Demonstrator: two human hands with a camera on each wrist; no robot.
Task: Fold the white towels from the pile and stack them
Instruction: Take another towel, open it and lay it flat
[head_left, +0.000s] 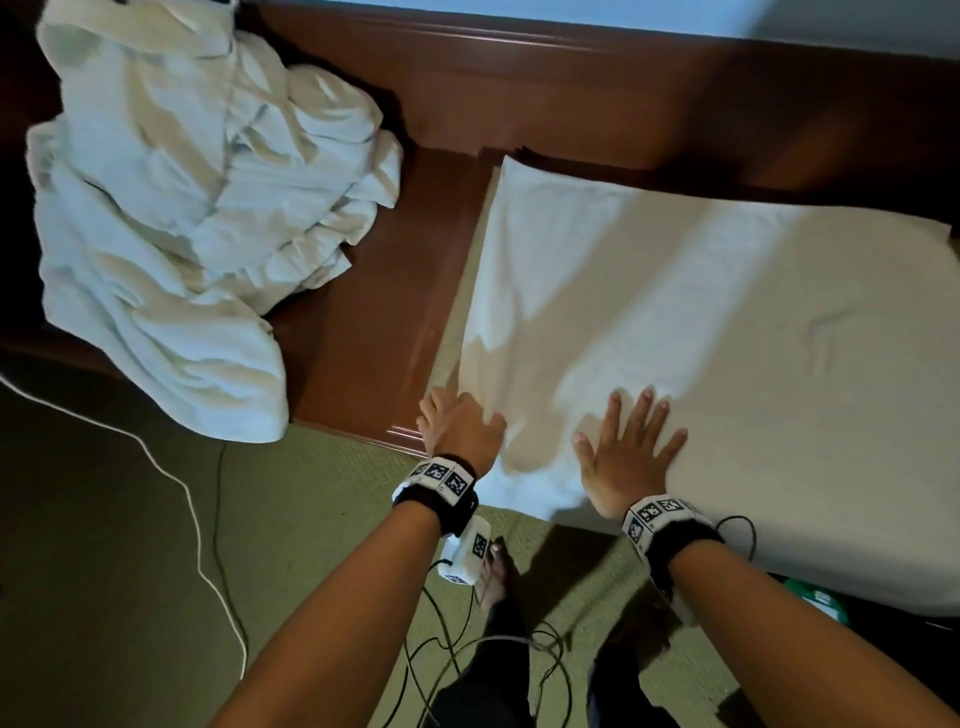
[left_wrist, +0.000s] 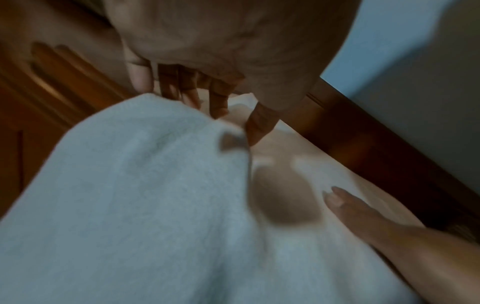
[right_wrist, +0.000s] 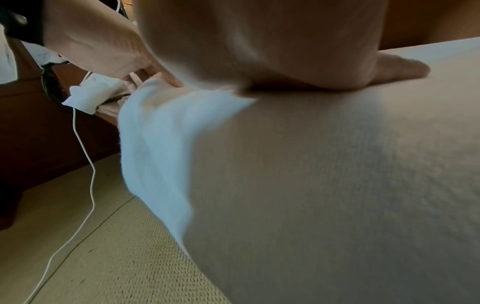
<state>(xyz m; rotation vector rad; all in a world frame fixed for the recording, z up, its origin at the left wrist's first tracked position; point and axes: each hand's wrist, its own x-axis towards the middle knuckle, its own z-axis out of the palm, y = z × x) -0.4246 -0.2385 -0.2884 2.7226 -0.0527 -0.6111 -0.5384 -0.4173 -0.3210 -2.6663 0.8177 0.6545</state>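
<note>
A white towel (head_left: 701, 322) lies spread flat on a low surface at the right of the head view. My right hand (head_left: 631, 441) presses flat on its near edge with the fingers spread. My left hand (head_left: 452, 415) rests at the towel's near-left corner, fingers extended over the edge. In the left wrist view its fingers (left_wrist: 192, 96) point down at a raised fold of the towel (left_wrist: 130, 205) and the thumb touches it. The right wrist view shows my palm (right_wrist: 259, 61) pressed onto the towel (right_wrist: 311, 185). The crumpled pile of white towels (head_left: 182, 208) sits at the upper left.
A brown wooden platform (head_left: 374, 322) carries the pile and runs along the wall. A white cable (head_left: 197, 519) and black cables (head_left: 467, 649) trail over the woven mat floor (head_left: 130, 597). My feet stand just below the towel's near edge.
</note>
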